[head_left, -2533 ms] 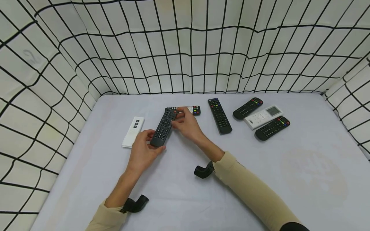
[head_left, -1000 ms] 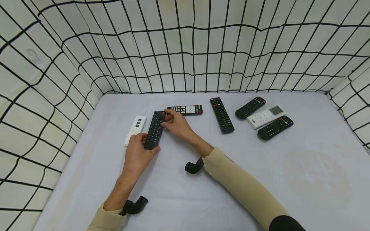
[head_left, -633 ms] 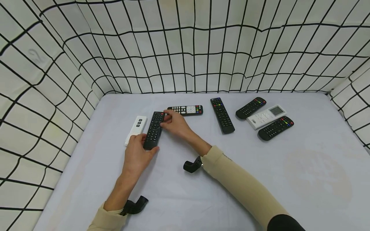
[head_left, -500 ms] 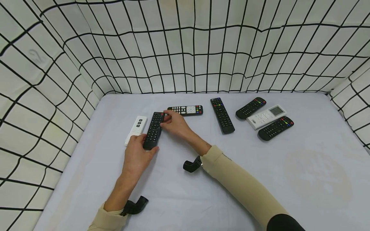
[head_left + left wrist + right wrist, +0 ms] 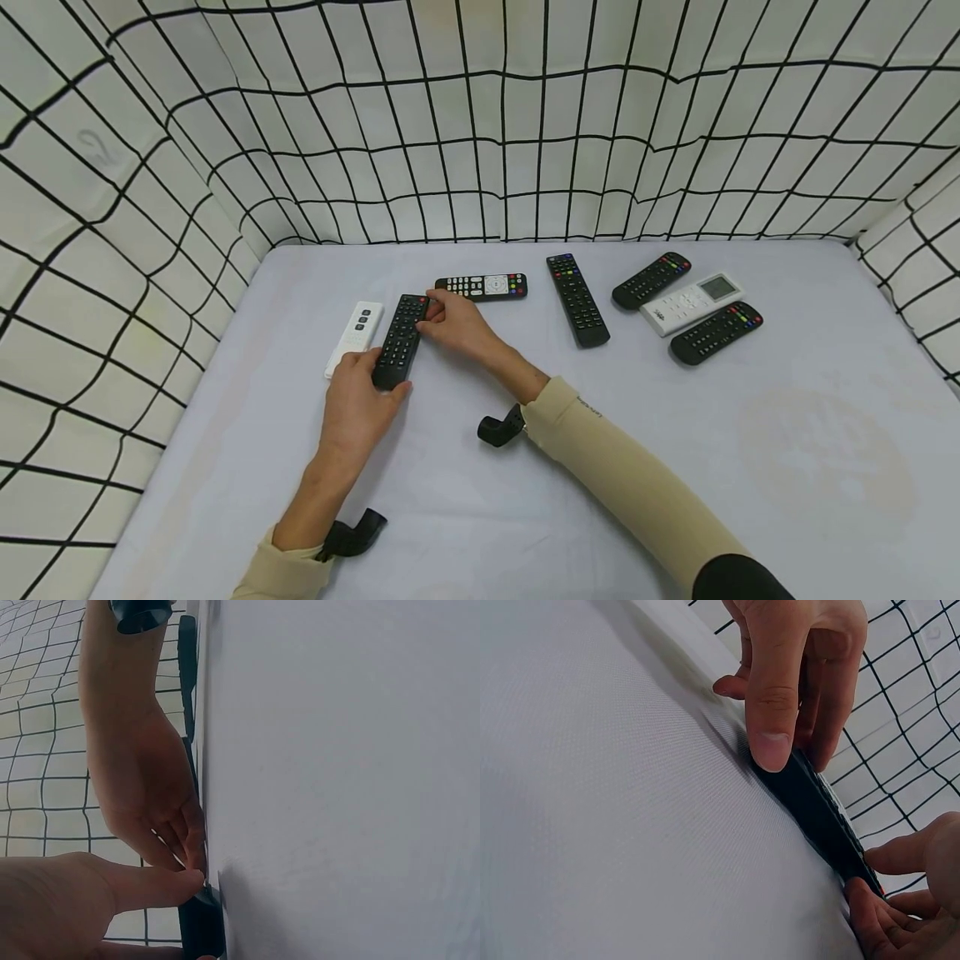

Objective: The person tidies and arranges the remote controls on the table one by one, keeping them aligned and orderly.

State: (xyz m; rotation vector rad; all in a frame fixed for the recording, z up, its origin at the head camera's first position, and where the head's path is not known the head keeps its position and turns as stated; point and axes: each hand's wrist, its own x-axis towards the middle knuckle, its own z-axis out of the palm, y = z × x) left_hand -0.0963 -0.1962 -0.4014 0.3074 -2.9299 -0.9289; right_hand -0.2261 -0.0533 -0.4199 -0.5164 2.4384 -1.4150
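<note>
Shifted leftward since the earlier frame, a long black plastic remote (image 5: pixel 400 343) sits on or just above the white-covered counter (image 5: pixel 637 517), toward its back left corner. The left hand (image 5: pixel 354 408) grips the near end, the right hand (image 5: pixel 456 323) pinches the far one; we judge positioning nearly done, release not yet made. A slim white plastic remote (image 5: pixel 357 335) crowds its left side; a black remote with a white panel (image 5: pixel 495 286) lies beyond the right hand.

Head view: room over white tablecloth (image 5: pixel 832 542), lower right; also mid-frame strip between right hand (image 5: pixel 456 325) and long black remote (image 5: pixel 577 300). Blocked: black mesh (image 5: pixel 502 73) top and sides, white LCD remote (image 5: pixel 688 307) upper right, slim white remote (image 5: pixel 354 337) beside left hand (image 5: pixel 356 407).
</note>
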